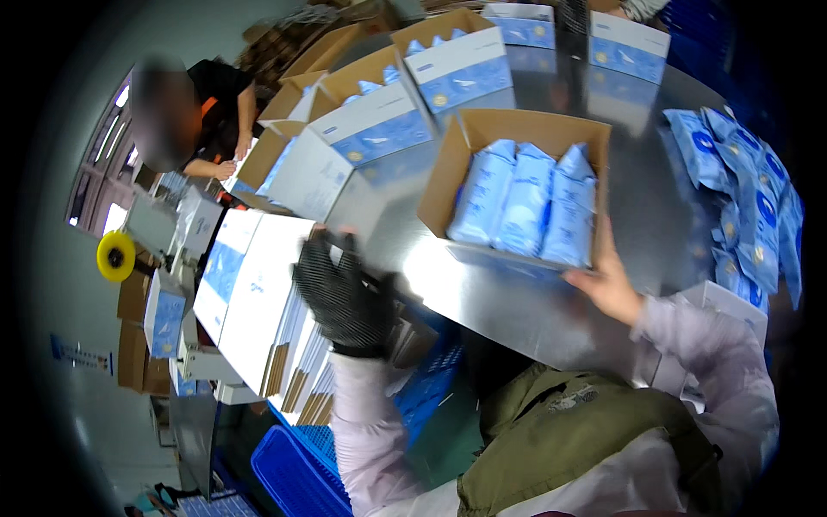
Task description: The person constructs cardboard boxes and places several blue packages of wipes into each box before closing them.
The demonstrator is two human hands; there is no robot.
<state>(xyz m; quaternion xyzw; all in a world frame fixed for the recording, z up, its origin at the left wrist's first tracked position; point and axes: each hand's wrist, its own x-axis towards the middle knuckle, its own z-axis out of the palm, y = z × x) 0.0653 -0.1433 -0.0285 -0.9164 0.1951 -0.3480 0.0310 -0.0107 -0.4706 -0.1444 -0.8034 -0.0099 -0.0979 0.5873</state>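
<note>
Flat white-and-blue cardboard cartons [258, 297] sat stacked at left; my left hand [345, 302], in black ribbed glove, was beside them, fingers half curled, grip unclear. Open brown-lined cardboard box [536, 127] was at shiny metal worktop's [491, 302] near side: likely stiff-walled, weighty; blue plastic packs [523, 200] inside looked soft, slick. My bare right hand [616, 280] grasped near right corner; opposite wall seemed good second hold. Counts: cartons too overlapped; one box grasped; three packs inside; loose blue packs [758, 211] heaped right, uncountable.
</note>
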